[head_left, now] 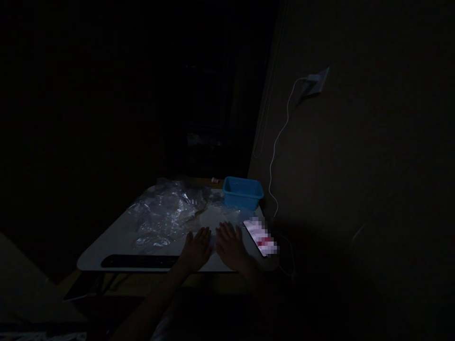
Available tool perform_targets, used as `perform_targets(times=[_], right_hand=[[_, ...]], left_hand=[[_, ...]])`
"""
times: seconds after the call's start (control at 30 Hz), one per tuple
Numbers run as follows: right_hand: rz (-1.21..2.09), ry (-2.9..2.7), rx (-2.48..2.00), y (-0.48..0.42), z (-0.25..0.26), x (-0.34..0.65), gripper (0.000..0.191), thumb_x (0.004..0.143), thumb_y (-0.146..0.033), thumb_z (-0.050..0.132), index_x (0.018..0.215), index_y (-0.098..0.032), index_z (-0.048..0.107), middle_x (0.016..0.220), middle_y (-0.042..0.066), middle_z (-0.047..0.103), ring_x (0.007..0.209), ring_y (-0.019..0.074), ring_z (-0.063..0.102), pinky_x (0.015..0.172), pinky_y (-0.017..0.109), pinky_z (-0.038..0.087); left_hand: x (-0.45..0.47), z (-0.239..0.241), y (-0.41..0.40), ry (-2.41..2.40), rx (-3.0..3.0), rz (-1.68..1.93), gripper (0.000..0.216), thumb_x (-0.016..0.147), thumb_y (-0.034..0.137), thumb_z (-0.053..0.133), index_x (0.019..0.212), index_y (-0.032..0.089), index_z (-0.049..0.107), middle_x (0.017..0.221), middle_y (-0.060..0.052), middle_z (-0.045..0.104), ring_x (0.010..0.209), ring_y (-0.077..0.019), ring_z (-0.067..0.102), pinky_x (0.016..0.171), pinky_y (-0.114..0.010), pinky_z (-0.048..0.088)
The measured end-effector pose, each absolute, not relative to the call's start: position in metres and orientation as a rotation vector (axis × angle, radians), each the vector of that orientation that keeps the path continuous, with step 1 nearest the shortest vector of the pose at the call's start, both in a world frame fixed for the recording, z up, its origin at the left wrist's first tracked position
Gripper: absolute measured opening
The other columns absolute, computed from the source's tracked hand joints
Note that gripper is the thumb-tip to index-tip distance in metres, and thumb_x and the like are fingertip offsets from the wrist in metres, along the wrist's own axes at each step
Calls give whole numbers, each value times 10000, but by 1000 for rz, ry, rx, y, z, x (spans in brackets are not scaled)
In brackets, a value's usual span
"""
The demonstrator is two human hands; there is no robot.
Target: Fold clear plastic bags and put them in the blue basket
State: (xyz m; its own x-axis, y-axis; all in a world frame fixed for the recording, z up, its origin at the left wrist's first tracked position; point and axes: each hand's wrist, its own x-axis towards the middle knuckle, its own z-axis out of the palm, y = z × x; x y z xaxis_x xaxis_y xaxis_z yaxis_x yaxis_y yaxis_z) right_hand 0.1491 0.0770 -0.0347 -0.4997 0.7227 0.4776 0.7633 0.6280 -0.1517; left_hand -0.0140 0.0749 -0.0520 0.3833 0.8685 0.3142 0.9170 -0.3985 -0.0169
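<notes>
Both hands rest near the front of a white table, side by side. My left hand lies palm down with its fingers stretched forward. Close to its right, my right hand is flat too, fingers spread slightly. Between them shows a small pale patch, perhaps thin plastic; the dark hides what it is. Ahead and to the left spreads a heap of crumpled clear plastic bags. Some flat clear plastic lies beyond my right hand.
A blue plastic basin stands at the table's back right corner. Beside my right hand lies a lit phone. A white cable hangs from a wall socket. A dark slot runs along the front edge. The room is very dark.
</notes>
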Motion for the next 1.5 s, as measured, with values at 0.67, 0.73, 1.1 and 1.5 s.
perform_targets(times=[0.67,0.73,1.1,1.5], right_hand=[[-205,-2460,-1400,74,-41,153,500,863,-479,207,1267,-226,357,1388,58,201,1277,262,68,984,516,20],[-199,-2455,-1431,75,-42,158,508,860,-486,208,1269,-222,355,1388,62,202,1276,264,72,982,516,28],[-217,-2334,-1584,80,-43,174,512,858,-475,224,1231,-181,416,1350,90,296,1269,269,125,986,500,67],[-212,-2335,-1399,74,-35,148,461,868,-417,250,1257,-199,370,1350,75,306,1267,231,144,989,480,74]], left_hand=[[-11,-43,72,-1640,-2436,-220,476,835,296,267,1271,116,336,1338,-130,307,1224,-265,282,907,-517,253],[-11,-45,73,-1645,-2435,-236,472,845,317,255,1270,131,340,1338,-128,306,1223,-265,285,901,-516,260],[-12,-45,73,-1635,-2433,-232,458,853,317,257,1261,133,353,1335,-133,306,1225,-263,283,900,-512,261],[-11,-43,72,-1652,-2437,-230,470,845,328,255,1259,129,357,1332,-131,317,1223,-261,287,909,-514,253]])
